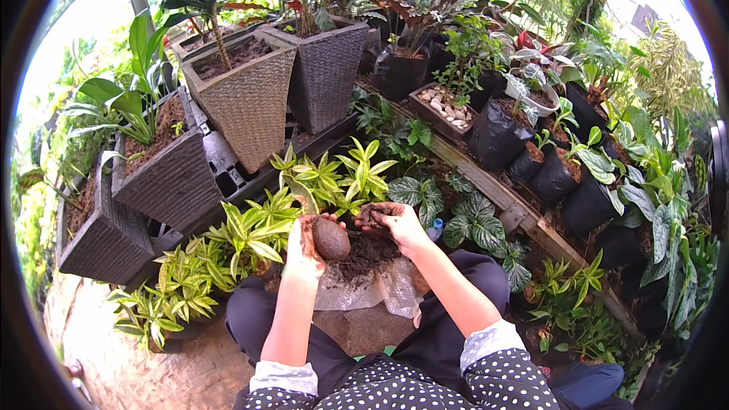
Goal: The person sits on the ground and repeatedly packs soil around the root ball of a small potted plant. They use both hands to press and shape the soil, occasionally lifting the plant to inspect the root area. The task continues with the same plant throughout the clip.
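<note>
A smooth, rounded ball of brown mud point(332, 239) rests in my left hand point(303, 244), with the palm turned up and soil on the fingers. Beside it, my right hand point(401, 224) pinches a dark clump of soil point(373, 216). The two hands are apart, above a heap of loose dark soil point(364, 256). That heap lies on a clear plastic sheet point(356, 295) between my knees. A curved sickle-like blade point(302, 193) shows just beyond the left hand, partly behind leaves; its handle is hidden.
Yellow-green leafy plants point(250, 228) crowd the left and front. Tall textured planters point(242, 97) stand at the far left. A wooden rail point(501, 193) slants along the right, below black grow bags point(495, 134). A plastic bottle point(435, 230) lies near my right hand.
</note>
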Available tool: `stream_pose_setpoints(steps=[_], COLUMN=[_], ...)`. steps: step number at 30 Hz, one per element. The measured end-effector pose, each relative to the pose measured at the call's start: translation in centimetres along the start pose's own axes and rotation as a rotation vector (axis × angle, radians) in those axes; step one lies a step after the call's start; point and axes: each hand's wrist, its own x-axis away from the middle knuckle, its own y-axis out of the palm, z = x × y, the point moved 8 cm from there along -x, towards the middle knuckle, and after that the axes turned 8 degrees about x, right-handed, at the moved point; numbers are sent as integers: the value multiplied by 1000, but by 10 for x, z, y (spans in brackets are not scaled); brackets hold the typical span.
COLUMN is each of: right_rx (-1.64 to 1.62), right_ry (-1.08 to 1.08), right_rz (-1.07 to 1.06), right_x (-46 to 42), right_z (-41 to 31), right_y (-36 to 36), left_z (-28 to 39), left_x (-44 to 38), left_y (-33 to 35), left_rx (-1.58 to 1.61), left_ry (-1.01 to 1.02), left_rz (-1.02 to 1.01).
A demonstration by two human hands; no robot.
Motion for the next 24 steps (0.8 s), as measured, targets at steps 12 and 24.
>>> stream_pose_setpoints(steps=[12, 24], right_rx=[164, -39], right_ry=[-218, -110], right_rz=[123, 118], right_x=[-2, -1], right_z=[-8, -4], right_y=[-12, -12], left_z=[-1, -2], left_x=[0, 7], left_y=[2, 9], left_rx=[8, 9], left_ry=[8, 24], left_rz=[-2, -10])
